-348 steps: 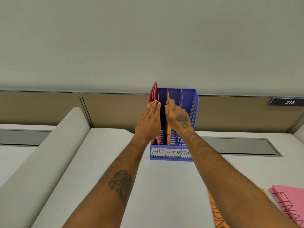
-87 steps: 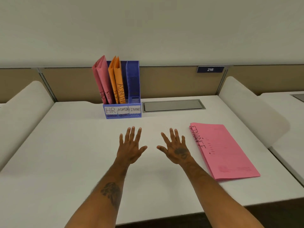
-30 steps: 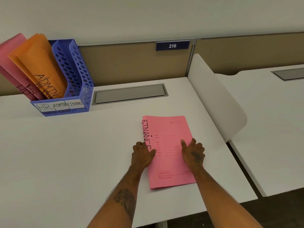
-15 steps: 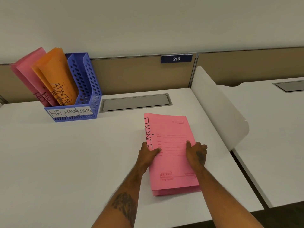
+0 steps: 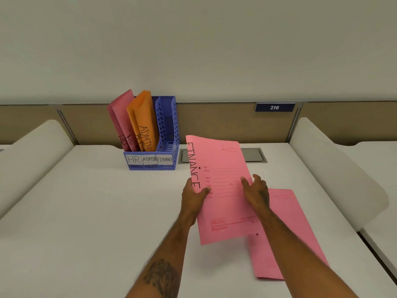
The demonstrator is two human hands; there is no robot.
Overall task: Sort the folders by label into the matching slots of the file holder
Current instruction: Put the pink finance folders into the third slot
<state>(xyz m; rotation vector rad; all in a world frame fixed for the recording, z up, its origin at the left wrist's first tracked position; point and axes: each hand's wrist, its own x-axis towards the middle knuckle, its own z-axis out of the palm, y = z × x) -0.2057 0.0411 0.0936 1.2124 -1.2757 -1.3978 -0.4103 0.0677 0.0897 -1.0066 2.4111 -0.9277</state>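
Our left grip point(image 5: 194, 196) pinches the left edge of the pink FINANCE folder point(image 5: 223, 203), thumb on top just below the handwritten label and the other fingers hidden underneath. Our right grip point(image 5: 256, 190) clasps the folder's right edge, thumb pressed on the cover and fingers curled at the rim. Between the two, the folder hangs clear of the desk point(image 5: 86, 211), its far end tilted up.

A second pink folder point(image 5: 300, 233) lies flat on the desk below our right forearm, partly covered by the held one. The blue file holder point(image 5: 166, 134) stands at the back of the desk, left of the held folder and apart from it. Its front labels read HR, ADMIN and FINANCE. Pink HR folders point(image 5: 121, 117) lean in its left slot and orange ADMIN folders point(image 5: 144, 117) in the middle one.
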